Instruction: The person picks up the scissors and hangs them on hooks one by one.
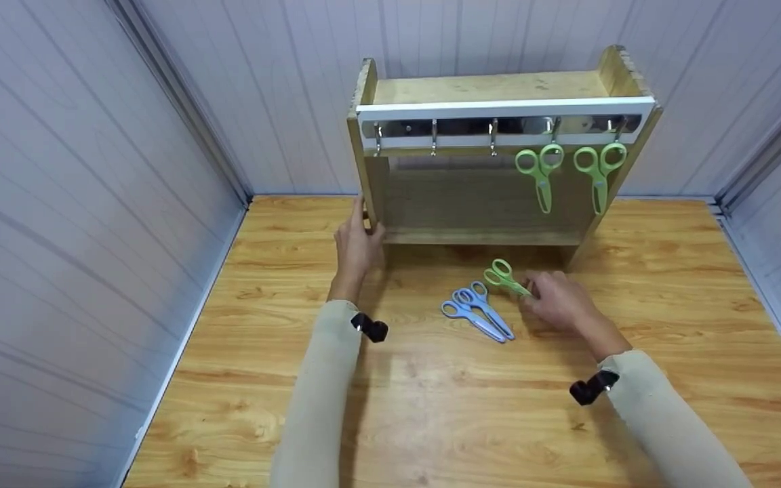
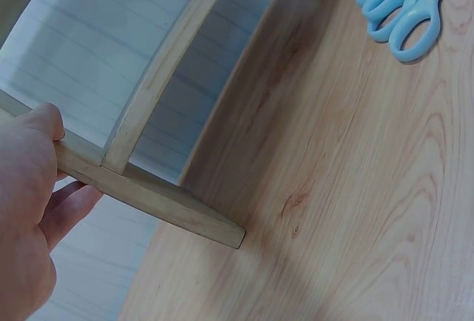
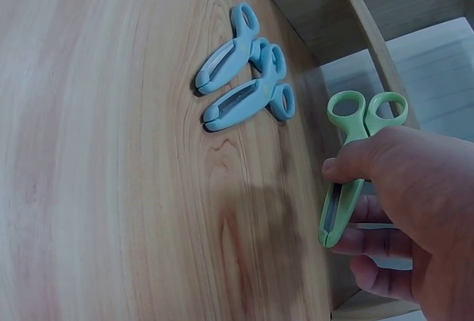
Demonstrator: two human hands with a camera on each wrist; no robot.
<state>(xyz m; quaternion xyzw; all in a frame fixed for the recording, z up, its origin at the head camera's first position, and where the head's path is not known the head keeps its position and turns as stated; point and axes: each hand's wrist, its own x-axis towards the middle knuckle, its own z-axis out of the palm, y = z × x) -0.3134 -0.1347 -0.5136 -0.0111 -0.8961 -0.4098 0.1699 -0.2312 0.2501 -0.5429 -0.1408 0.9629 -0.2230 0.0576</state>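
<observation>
My right hand [image 1: 556,298] pinches green scissors [image 3: 354,132] by the blade part, thumb on top and fingers beneath, with the two handle loops pointing away from the hand. My left hand [image 1: 358,244] grips the left side panel of a wooden rack [image 2: 185,213] low down, thumb on one face and fingers on the other. Two pairs of blue scissors [image 1: 477,313] lie side by side on the table, left of the right hand. On the rack's two rightmost hooks hang green scissors [image 1: 542,177] and another green pair [image 1: 599,177], blades down.
A white rail [image 1: 458,112] with several metal hooks runs across the rack's front; the three left hooks [image 1: 434,137] carry nothing. The rack stands at the back of the wooden table [image 1: 431,413], before a white panelled wall [image 1: 282,81], with walls at both sides.
</observation>
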